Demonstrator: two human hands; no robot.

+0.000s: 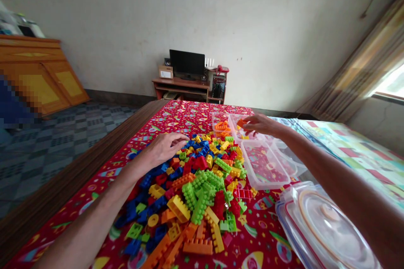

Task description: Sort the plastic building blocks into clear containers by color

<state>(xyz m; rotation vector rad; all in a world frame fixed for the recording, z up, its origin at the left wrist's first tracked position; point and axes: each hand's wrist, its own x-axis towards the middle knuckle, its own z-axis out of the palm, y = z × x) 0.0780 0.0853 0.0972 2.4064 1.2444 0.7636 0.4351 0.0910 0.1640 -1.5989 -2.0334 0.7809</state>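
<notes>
Our right hand [261, 125] pinches an orange brick [241, 122] between thumb and fingertips, over the clear middle container [232, 129]; a little yellow shows just below these fingers. To the left of the pinch stands the far container [212, 121], with orange bricks [222, 126] in it. On our side of the right fingers sits the near container [268, 185], its pale rim toward us.

Our left hand [162, 148] hangs palm down at the far left part of the heap of bricks [198, 163], its fingers bent and close together, the tips just beside some blue bricks [203, 149]. We cannot tell whether they touch or grip any. From these fingertips the heap spreads rightward and back toward us in blue, red, yellow, orange and green, with a cluster of green bricks [200, 206] on top. Red patterned cloth [186, 113] lies under it.

Well on our side of the right fingers, clear lids [325, 227] lie stacked beside our forearm. Far beyond all our fingers, a dark monitor [187, 63] stands on a desk [183, 82].
</notes>
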